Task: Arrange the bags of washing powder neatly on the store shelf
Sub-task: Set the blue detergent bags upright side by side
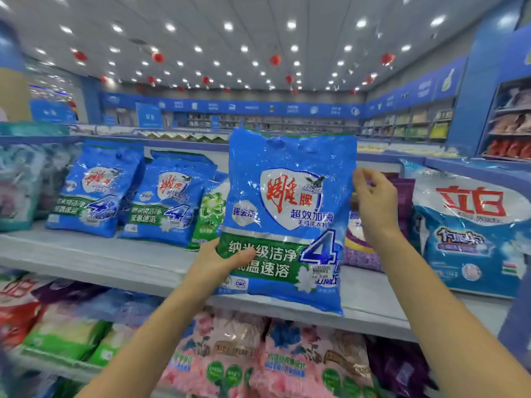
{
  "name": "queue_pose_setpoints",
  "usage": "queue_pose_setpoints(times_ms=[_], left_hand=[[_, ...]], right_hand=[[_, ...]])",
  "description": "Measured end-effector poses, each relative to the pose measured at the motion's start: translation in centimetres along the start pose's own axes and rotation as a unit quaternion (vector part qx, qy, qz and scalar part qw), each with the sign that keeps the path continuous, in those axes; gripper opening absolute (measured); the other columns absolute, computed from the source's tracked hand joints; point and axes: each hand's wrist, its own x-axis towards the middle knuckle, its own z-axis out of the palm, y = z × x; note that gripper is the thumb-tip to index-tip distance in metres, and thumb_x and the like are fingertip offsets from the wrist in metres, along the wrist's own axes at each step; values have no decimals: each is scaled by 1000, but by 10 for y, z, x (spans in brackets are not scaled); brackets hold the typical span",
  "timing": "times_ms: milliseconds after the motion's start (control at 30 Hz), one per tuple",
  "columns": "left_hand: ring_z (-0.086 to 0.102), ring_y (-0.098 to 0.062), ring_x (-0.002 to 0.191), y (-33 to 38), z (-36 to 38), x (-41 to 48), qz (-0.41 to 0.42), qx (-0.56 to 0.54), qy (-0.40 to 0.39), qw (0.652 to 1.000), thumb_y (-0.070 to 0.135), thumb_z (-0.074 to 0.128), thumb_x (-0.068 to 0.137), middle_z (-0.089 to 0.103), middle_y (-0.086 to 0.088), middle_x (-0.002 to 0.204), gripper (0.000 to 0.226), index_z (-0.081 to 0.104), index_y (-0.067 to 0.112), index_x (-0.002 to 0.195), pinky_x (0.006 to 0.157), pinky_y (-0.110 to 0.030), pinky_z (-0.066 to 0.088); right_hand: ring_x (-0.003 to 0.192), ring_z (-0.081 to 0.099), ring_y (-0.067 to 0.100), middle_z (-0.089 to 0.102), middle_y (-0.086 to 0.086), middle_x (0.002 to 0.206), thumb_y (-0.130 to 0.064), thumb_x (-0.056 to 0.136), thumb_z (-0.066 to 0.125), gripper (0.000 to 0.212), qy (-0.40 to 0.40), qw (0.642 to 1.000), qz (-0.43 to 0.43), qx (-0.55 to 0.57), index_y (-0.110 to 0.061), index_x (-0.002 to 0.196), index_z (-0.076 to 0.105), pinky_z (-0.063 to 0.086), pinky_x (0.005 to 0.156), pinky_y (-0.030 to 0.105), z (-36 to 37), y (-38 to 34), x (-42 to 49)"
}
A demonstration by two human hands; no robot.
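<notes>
I hold a blue bag of washing powder (287, 216) upright in front of the grey shelf (94, 262). My left hand (221, 258) grips its lower left edge, thumb across the green band. My right hand (373, 202) hovers just off the bag's right edge, fingers loosely spread, holding nothing. Two matching blue bags (94, 191) (166, 202) lean on the shelf to the left, with a green bag (207, 214) beside them. A purple bag (365, 248) stands behind my right hand.
A large white and blue bag (468, 231) stands at the right end of the shelf. Pale bags (17, 185) sit at the far left. The shelf below holds pink flowered bags (258, 360), green ones (66, 334) and purple ones (399, 366).
</notes>
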Motion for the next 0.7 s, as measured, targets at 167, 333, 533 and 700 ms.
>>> queue_pose_setpoints(times_ms=[167, 333, 533, 700], left_hand=[[67, -15, 74, 20, -61, 18, 9, 29, 62, 998, 26, 80, 68, 71, 13, 64, 22, 64, 20, 81, 82, -34, 50], [65, 4, 58, 42, -130, 44, 64, 115, 44, 990, 13, 70, 79, 69, 18, 60, 11, 62, 21, 80, 56, -8, 48], [65, 3, 59, 34, -225, 77, 94, 176, -6, 980, 11, 72, 77, 70, 18, 63, 14, 62, 20, 82, 55, -10, 47], [64, 8, 62, 10, -298, 111, 83, 154, -29, 984, 13, 67, 83, 69, 23, 64, 15, 60, 25, 85, 61, -11, 46]], right_hand=[[98, 65, 28, 67, 14, 105, -59, 90, 31, 57, -158, 936, 255, 184, -17, 117, 57, 55, 79, 40, 72, 0, -32], [98, 68, 21, 69, 4, 112, -63, 82, 37, 61, -277, 844, 307, 340, -22, 121, 58, 58, 76, 38, 143, 8, -73], [75, 70, 23, 73, 5, 81, -54, 53, 71, 65, -221, 871, 307, 313, -19, 106, 61, 57, 73, 42, 248, 25, -89], [59, 68, 16, 72, 0, 67, -41, 81, 57, 29, -185, 896, 285, 286, -20, 99, 61, 58, 59, 34, 327, 24, -97]])
